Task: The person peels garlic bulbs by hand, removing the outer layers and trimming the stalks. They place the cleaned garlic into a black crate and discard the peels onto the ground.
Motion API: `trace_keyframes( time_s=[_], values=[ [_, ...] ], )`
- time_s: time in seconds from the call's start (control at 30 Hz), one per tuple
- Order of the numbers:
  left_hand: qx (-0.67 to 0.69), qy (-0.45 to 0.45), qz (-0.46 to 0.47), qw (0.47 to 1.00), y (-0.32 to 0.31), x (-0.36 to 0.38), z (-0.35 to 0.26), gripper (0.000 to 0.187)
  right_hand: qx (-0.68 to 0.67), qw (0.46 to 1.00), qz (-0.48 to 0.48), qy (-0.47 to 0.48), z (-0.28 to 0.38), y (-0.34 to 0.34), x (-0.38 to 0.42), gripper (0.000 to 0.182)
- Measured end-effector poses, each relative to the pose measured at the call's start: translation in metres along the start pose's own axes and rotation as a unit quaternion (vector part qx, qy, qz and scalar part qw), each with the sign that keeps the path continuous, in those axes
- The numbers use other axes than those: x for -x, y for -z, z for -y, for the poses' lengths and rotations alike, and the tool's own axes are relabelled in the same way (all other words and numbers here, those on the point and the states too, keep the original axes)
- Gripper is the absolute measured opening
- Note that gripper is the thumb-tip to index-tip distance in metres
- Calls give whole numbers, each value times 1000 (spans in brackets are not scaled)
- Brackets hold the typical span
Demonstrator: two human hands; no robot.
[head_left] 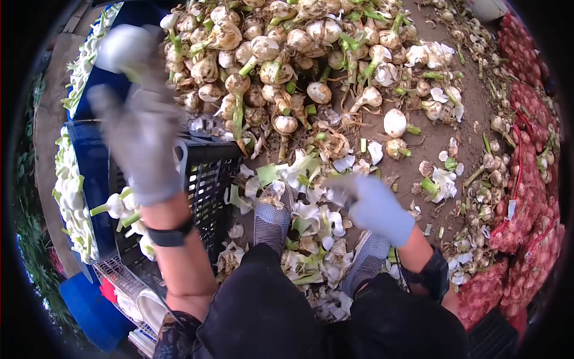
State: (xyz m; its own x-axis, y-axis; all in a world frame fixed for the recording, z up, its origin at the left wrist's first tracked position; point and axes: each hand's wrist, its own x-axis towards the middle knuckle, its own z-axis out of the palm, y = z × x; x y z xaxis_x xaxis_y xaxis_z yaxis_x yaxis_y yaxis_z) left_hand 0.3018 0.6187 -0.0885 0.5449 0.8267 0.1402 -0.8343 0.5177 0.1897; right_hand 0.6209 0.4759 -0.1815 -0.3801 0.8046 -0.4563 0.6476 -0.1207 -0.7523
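My left hand (140,128), in a pale work glove, is raised over the left side and smeared by motion. Its thumb and fingers are spread apart. A white garlic bulb (122,49) is at the fingertips; whether they still touch it is too blurred to tell. Below that hand is a black slatted crate (206,179) with trimmed garlic (118,206) at its left. My right hand (376,209), also gloved, is above the peelings (311,230) between my shoes. Its fingers are curled together around something dark and blurred that I cannot make out.
A large heap of untrimmed garlic (263,66) lies ahead on the soil. Red mesh sacks (520,203) line the right side. Blue crates (89,191) with trimmed garlic stand at left, near a blue tub (95,311) and a white basket (119,293).
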Motion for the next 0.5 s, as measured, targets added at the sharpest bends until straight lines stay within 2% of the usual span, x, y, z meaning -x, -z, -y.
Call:
trace_keyframes(
  time_s=[0.03,0.1,0.13,0.17,0.2,0.23,0.27,0.3,0.33,0.37,0.4,0.43,0.47,0.5],
  values=[
    [54,-89,7,995,-27,-8,-4,70,23,995,-101,2,-9,2,-14,56],
    [-72,-26,63,995,-24,-13,-19,68,106,964,-240,36,-30,6,-49,48],
    [-293,-159,-5,943,-1,-13,12,65,165,962,-217,5,-21,9,-60,41],
    [-489,-282,-73,822,17,-13,55,62,162,962,-221,8,-27,5,-70,41],
    [-410,-90,-190,888,10,-8,77,49,197,962,-186,37,-40,-6,-80,43],
    [-439,-57,-285,850,23,-11,109,42,233,959,-149,62,-48,-12,-83,44],
    [-518,22,-304,799,37,0,126,45,196,971,-140,-10,-44,-9,-81,45],
    [-563,62,-307,765,61,15,144,55,199,970,-138,-9,-46,-8,-79,45],
    [-631,68,-270,724,87,28,157,59,-123,984,-130,-25,-50,-12,-70,36],
    [-630,83,-266,725,86,32,167,61,-431,894,-115,-45,-41,-12,-57,28],
    [-549,135,-238,790,82,32,169,64,-452,884,-115,24,-26,-7,-43,25],
    [-462,185,-203,844,74,28,169,67,-448,884,-123,49,-22,-3,-36,27],
    [-485,193,-242,818,75,28,173,64,-549,822,-148,26,-14,-1,-33,28],
    [-484,195,-241,818,74,26,176,64,-644,746,-171,3,-8,-1,-31,29]
  ],
)
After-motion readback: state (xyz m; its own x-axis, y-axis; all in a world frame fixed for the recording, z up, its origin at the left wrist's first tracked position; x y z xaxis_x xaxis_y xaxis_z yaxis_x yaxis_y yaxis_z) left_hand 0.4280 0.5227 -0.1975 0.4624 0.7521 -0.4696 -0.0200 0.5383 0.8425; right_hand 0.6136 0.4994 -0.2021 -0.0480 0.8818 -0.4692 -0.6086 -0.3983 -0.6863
